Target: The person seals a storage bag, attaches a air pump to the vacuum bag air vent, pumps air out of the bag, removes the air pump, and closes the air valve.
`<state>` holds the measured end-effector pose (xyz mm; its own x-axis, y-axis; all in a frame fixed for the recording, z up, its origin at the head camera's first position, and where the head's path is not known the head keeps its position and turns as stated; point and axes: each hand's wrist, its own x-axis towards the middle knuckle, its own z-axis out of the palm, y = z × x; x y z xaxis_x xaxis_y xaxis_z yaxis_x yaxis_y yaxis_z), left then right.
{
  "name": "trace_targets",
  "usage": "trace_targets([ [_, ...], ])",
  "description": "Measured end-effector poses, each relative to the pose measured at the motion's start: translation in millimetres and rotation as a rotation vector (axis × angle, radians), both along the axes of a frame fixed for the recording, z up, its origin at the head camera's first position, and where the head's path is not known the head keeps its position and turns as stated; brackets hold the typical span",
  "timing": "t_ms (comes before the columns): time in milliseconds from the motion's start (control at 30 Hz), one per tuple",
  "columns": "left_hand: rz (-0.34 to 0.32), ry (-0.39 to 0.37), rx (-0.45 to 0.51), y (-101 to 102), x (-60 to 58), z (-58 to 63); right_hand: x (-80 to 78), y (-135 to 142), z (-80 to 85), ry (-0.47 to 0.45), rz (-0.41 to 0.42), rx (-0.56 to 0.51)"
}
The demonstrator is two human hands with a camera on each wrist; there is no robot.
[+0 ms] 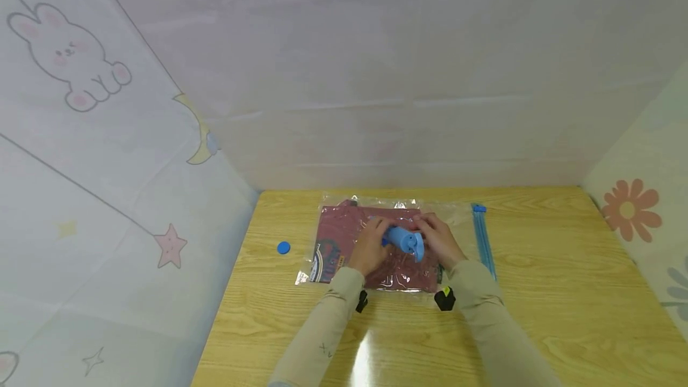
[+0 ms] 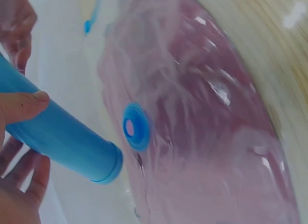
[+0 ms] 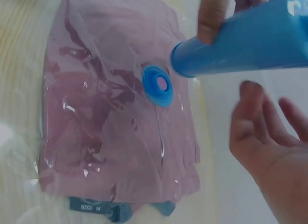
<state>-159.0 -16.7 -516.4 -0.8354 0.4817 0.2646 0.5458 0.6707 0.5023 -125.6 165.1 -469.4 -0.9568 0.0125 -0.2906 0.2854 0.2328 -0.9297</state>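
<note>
A clear plastic vacuum bag (image 1: 455,215) lies flat on the table with a folded dark pink garment (image 1: 344,229) inside. On its upper face is a blue round valve (image 3: 153,96) with its middle uncovered. My left hand (image 1: 371,246) grips a blue cylindrical hand pump (image 2: 72,135), thumb on one side and fingers on the other. The pump is tilted, its round end close beside the valve and apart from it. My right hand (image 3: 264,142) is near the pump with loosely bent fingers and holds nothing.
A small blue disc-shaped cap (image 1: 283,248) lies on the wooden table (image 1: 564,291), left of the bag. Along the bag's right edge runs a blue zip strip (image 1: 485,243) with a slider (image 1: 479,208). Printed cloth walls (image 1: 344,76) stand behind and at both sides.
</note>
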Motion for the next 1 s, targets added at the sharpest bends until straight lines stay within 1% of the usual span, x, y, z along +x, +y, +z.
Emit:
trace_targets([
  [33,-0.023,0.033,-0.043,-1,1.0,0.1,0.9,1,-1.1,-0.024,0.024,0.000],
  [133,-0.087,0.147,-0.176,-2,4.0,-2.5,3.1,3,-6.1,-0.047,0.148,0.038],
  [200,-0.119,0.203,-0.265,-3,6.7,-3.1,5.0,4,-10.6,-0.068,0.215,0.051],
  [267,-0.151,0.243,-0.332,-3,9.6,-3.6,7.4,5,-14.5,-0.084,0.266,0.055],
  [367,-0.194,0.296,-0.406,-4,13.7,-4.0,10.6,5,-19.5,-0.113,0.294,0.050],
  [500,-0.252,0.388,-0.442,-3,16.4,-6.9,12.8,3,-25.8,-0.115,0.309,0.047],
  [600,-0.292,0.427,-0.441,-2,17.6,-9.5,12.8,1,-31.9,-0.104,0.317,0.062],
  [633,-0.303,0.434,-0.443,-1,18.1,-10.4,12.6,1,-33.7,-0.096,0.318,0.078],
  [733,-0.326,0.445,-0.449,0,19.3,-12.2,11.4,1,-38.0,-0.053,0.360,0.083],
  [800,-0.336,0.451,-0.453,0,20.4,-12.4,11.3,1,-38.6,-0.043,0.382,0.054],
  [900,-0.351,0.456,-0.445,1,22.3,-11.9,12.9,1,-36.3,-0.058,0.403,-0.003],
  [967,-0.362,0.437,-0.433,1,23.9,-11.8,15.0,1,-33.0,-0.080,0.399,-0.012],
  [1000,-0.362,0.431,-0.432,1,24.7,-12.1,16.0,1,-31.7,-0.087,0.391,0.006],
])
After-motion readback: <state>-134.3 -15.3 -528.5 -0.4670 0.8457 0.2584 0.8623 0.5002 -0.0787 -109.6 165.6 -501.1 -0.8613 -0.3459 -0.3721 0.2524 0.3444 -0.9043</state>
